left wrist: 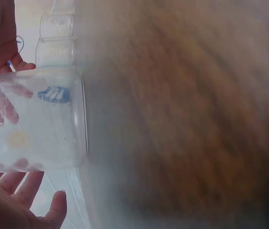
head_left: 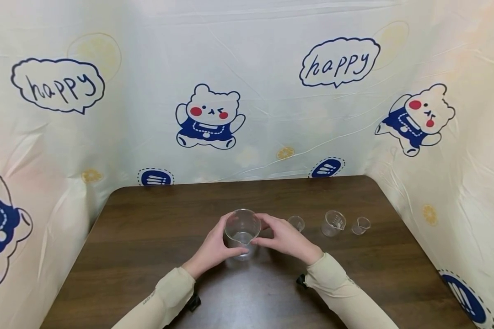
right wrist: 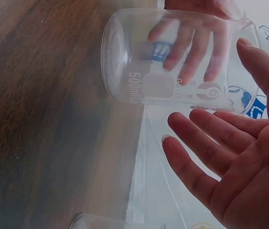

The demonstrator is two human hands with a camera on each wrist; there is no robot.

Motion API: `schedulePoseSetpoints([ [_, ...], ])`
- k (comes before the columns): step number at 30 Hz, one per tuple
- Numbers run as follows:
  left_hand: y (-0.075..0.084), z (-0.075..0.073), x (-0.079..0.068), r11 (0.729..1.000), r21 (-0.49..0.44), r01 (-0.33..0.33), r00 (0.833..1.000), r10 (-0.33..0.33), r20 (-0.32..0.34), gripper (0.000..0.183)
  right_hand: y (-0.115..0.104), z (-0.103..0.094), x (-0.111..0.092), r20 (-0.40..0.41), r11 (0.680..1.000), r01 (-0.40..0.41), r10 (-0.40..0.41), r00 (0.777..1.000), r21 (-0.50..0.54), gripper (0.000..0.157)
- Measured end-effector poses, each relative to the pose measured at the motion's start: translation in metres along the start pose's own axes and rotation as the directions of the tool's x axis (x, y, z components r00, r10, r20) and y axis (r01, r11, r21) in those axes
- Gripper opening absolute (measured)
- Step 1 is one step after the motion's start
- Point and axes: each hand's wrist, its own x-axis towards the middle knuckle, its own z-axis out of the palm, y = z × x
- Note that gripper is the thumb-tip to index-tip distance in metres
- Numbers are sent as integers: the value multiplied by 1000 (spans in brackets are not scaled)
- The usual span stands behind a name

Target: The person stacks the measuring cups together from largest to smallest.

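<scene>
Cupping the beaker (head_left: 242, 230) at the head view's lower middle, left hand (head_left: 214, 244) and right hand (head_left: 287, 236) hold it between them; smooth glass could slip if either loosens.

Two dark-blue, cloud-outlined speech bubbles (head_left: 57, 87) on the pale printed fabric backdrop (head_left: 271, 114) each read "happy". The large clear glass beaker (right wrist: 158, 86) bears white print: "500ml", a globe emblem and small blurred lettering. The middle-sized clear glass beaker's (head_left: 333, 224) white marks are illegible.
</scene>
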Motion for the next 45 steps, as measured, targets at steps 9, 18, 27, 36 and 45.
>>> schedulePoseSetpoints([
  [9,7,0,0,999,15,41,999,-41,-10,96,-1,-1,0,10,1000,-15,15,1000,-2,70],
  [18,14,-2,1,995,49,87,996,-88,18,96,-4,-9,-4,-12,1000,-22,22,1000,-22,62],
  [27,13,-2,2,992,71,103,995,-103,-2,97,4,-27,-17,-53,958,-37,23,998,-285,52],
  [36,11,-2,1,992,85,99,995,-98,-15,96,3,-53,-32,-58,899,-51,29,998,-435,44],
  [45,12,-2,0,990,94,101,995,-101,-13,96,4,-66,-39,-69,872,-53,23,997,-487,43],
])
